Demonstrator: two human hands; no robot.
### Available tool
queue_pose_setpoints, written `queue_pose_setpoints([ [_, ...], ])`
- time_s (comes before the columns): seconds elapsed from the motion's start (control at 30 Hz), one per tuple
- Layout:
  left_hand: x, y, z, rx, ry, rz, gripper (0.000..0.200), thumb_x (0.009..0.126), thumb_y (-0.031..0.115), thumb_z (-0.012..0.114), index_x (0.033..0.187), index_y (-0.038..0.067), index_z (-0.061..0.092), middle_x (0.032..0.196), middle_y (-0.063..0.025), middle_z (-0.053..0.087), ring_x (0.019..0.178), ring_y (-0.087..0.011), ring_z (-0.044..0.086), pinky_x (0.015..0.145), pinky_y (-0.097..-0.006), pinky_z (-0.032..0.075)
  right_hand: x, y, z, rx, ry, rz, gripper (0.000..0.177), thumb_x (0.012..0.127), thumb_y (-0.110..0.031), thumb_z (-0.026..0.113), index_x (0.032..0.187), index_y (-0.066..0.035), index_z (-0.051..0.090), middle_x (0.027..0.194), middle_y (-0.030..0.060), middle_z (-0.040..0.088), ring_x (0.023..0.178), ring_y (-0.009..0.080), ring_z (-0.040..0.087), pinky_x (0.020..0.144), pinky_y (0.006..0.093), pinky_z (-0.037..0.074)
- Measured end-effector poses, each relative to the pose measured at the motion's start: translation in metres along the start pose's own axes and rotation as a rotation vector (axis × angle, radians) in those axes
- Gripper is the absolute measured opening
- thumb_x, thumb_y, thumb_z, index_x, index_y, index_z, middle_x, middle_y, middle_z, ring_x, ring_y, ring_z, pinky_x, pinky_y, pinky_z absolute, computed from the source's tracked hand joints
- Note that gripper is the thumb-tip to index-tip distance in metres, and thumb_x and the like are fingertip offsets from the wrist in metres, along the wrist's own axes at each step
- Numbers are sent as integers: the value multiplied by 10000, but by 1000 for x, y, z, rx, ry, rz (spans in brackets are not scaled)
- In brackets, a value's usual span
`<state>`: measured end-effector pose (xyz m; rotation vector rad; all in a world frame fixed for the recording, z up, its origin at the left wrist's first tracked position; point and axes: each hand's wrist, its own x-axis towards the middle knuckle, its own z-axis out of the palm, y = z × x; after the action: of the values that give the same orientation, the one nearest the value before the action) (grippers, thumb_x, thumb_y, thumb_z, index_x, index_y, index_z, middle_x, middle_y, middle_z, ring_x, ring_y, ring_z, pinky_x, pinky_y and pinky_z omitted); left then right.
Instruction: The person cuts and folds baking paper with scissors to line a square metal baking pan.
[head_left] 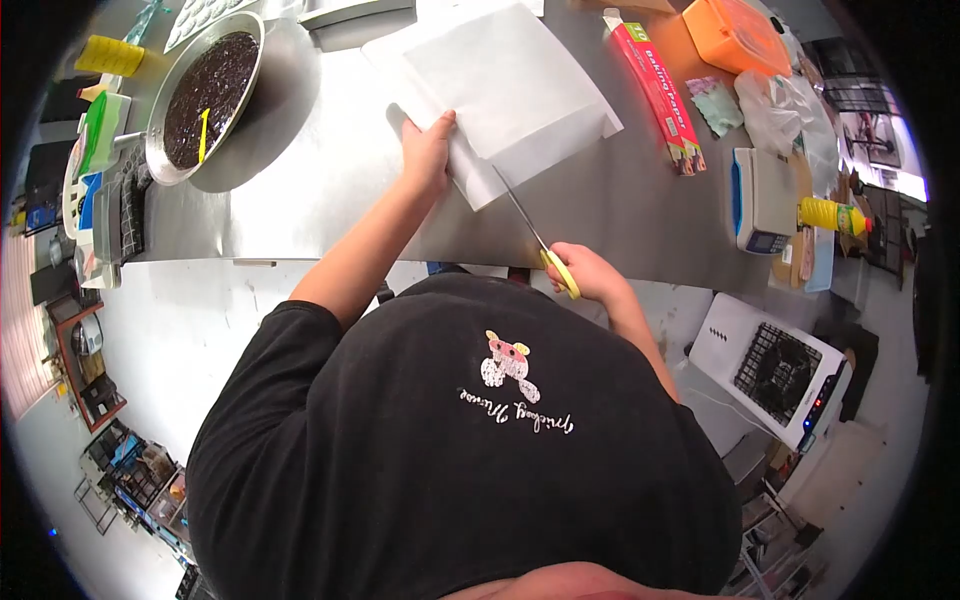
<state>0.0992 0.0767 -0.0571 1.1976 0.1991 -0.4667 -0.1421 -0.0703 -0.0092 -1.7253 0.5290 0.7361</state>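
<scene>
L hand (430, 152) pinches baking paper (500, 65) edge; R hand (588, 272) grips scissors (540, 240). Best: sheet taut, long strokes w/ blades straight.

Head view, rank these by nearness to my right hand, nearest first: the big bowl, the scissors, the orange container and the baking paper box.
1. Scissors, in your right hand
2. Baking paper box, on the right
3. Orange container, upper right
4. Big bowl, upper left
</scene>
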Motion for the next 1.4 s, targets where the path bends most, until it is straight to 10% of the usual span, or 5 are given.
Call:
queue_pose_setpoints([
  [0.93, 1, 2, 1, -13, 41, -45, 461, 814, 110, 650, 1147, -41, 370, 1074, -176, 534, 937, -241, 578, 762, -365, 516, 7, -15, -10, 14, -24, 4, 210, 850, -203, 583, 760, -15, 551, 631, 47, 577, 537, 114, 553, 515, 277, 448],
  [1.4, 4, -7, -27, -273, 15, -207, 341, 800, 114, 408, 1112, -24, 406, 1097, -182, 498, 1030, -298, 518, 925, -467, 438, 5, -18, -5, 160, -10, 34, 193, 857, -166, 559, 715, -42, 517, 604, 8, 521, 500, 103, 504, 482, 266, 407],
])
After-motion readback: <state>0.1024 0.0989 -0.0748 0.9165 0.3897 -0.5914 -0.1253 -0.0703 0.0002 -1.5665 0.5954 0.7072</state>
